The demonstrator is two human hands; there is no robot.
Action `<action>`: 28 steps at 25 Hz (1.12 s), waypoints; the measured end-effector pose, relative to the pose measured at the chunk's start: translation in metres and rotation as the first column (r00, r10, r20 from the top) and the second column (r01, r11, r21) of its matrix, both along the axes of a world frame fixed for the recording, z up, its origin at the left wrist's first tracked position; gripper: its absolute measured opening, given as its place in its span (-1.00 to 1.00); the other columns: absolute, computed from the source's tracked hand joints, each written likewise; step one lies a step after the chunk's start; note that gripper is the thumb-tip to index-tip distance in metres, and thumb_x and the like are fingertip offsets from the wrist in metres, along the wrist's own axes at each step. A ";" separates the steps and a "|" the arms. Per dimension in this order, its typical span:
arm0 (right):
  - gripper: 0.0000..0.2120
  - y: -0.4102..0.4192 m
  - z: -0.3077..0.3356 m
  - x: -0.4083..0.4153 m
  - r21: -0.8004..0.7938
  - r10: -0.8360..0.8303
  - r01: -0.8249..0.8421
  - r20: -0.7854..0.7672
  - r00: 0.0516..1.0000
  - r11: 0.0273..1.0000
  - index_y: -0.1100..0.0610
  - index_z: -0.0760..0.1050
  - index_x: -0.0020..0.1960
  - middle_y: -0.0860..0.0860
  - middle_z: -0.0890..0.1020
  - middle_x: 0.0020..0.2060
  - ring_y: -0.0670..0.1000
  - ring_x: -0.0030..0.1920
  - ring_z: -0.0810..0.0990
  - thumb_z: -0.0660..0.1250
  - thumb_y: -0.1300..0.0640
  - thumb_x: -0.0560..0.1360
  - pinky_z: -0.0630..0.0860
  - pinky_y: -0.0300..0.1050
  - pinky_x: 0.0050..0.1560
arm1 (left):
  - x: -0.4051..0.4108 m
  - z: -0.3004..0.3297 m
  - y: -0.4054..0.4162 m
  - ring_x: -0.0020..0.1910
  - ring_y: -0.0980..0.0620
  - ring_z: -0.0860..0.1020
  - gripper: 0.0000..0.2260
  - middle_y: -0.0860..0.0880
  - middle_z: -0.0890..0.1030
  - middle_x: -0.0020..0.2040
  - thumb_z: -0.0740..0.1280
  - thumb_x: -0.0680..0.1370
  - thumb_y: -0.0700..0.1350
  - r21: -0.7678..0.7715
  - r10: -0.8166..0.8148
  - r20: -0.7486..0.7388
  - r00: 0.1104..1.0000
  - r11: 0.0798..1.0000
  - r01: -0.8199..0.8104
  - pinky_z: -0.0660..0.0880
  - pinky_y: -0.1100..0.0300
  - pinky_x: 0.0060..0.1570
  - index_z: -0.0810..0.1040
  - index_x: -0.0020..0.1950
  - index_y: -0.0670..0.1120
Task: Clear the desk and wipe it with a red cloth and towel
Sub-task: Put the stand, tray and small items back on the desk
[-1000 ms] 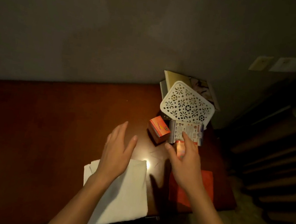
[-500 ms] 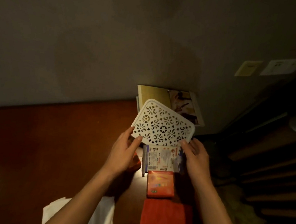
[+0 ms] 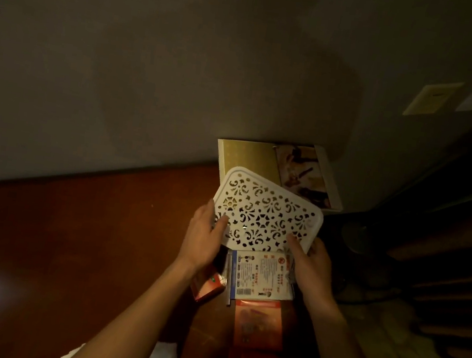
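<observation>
Desk (image 3: 69, 247) clutter: both hands, left (image 3: 203, 234) and right (image 3: 312, 264), grip the white perforated tray (image 3: 266, 213) by its near corners.

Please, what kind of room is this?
Probably a bedroom or a hotel room, though that is a guess. A dark wooden desk stands against a plain wall, with a booklet propped on it and wall switches nearby.

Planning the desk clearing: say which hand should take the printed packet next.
Probably right. The right hand grips the white cut-out tray's near right corner and already lies over the printed packet's right edge. The left hand, gripping the tray's left edge, sits beside the packet.
</observation>
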State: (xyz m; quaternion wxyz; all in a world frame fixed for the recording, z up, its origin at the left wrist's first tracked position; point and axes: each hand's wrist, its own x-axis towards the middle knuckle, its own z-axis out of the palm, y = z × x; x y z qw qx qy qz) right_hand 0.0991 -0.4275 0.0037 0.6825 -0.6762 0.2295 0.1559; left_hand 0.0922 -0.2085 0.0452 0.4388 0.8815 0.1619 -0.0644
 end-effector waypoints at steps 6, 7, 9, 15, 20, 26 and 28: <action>-0.63 0.021 0.042 0.002 -0.037 0.020 -0.013 0.209 0.978 0.999 -0.09 0.45 0.31 -0.15 0.63 0.04 -0.25 -0.06 0.65 0.39 0.14 0.54 0.57 -0.35 -0.25 | -0.008 0.030 0.030 0.12 0.30 0.38 -0.69 0.13 0.38 0.23 0.16 0.68 -0.08 -0.135 0.100 0.123 0.987 0.987 -0.083 0.28 0.49 -0.06 0.34 0.40 0.17; -0.57 0.031 0.051 0.002 -0.046 0.027 -0.017 0.232 0.972 0.999 -0.11 0.43 0.35 -0.14 0.62 0.09 -0.20 -0.01 0.65 0.41 0.11 0.53 0.60 -0.29 -0.19 | -0.010 0.038 0.040 0.08 0.32 0.41 -0.70 0.17 0.38 0.18 0.16 0.68 -0.08 -0.172 0.104 0.141 0.985 0.982 -0.079 0.30 0.49 -0.09 0.33 0.32 0.28; -0.47 0.053 0.062 0.001 -0.082 0.040 -0.018 0.273 0.961 0.996 -0.15 0.37 0.42 -0.10 0.59 0.18 -0.09 0.11 0.62 0.44 0.04 0.50 0.65 -0.10 -0.04 | -0.016 0.048 0.061 0.08 0.42 0.41 -0.68 0.22 0.40 0.13 0.17 0.67 -0.09 -0.211 0.099 0.171 0.980 0.976 -0.062 0.32 0.53 -0.08 0.30 0.20 0.39; -0.57 0.167 0.090 -0.039 -0.123 0.095 -0.050 0.390 0.916 0.991 -0.10 0.41 0.35 -0.19 0.62 0.09 -0.25 0.02 0.61 0.40 0.13 0.53 0.54 -0.40 -0.19 | -0.063 0.054 0.168 0.21 0.39 0.41 -0.67 0.18 0.42 0.29 0.16 0.66 0.01 -0.300 0.150 0.224 0.963 0.951 -0.078 0.38 0.39 0.17 0.36 0.44 0.18; -0.59 0.303 0.079 -0.076 -0.045 0.219 -0.218 0.382 0.898 0.975 -0.09 0.43 0.33 -0.13 0.65 0.11 -0.16 0.08 0.64 0.40 0.14 0.53 0.61 -0.21 -0.05 | -0.126 0.041 0.299 0.24 0.10 0.50 -0.61 0.17 0.42 0.27 0.15 0.62 0.14 -0.384 0.283 0.104 0.953 0.896 -0.224 0.54 -0.03 0.20 0.32 0.46 0.16; -0.53 0.462 0.066 -0.115 -0.055 0.444 -0.456 0.356 0.822 0.888 -0.20 0.32 0.33 -0.34 0.51 0.19 -0.39 0.17 0.48 0.41 0.08 0.52 0.45 -0.43 0.03 | -0.205 0.013 0.450 0.52 0.00 0.20 -0.32 0.07 0.16 0.57 0.11 0.52 0.39 -0.294 0.383 -0.058 0.922 0.876 -0.382 0.24 -0.18 0.45 0.06 0.58 0.18; -0.52 0.513 0.061 -0.126 -0.066 0.524 -0.535 0.334 0.784 0.843 -0.18 0.33 0.34 -0.24 0.52 0.25 -0.23 0.27 0.49 0.43 0.02 0.51 0.48 -0.29 0.14 | -0.224 0.010 0.496 0.54 -0.01 0.16 -0.38 0.06 0.11 0.59 0.11 0.61 0.26 -0.297 0.468 -0.057 0.882 0.835 -0.462 0.18 -0.16 0.48 0.02 0.60 0.11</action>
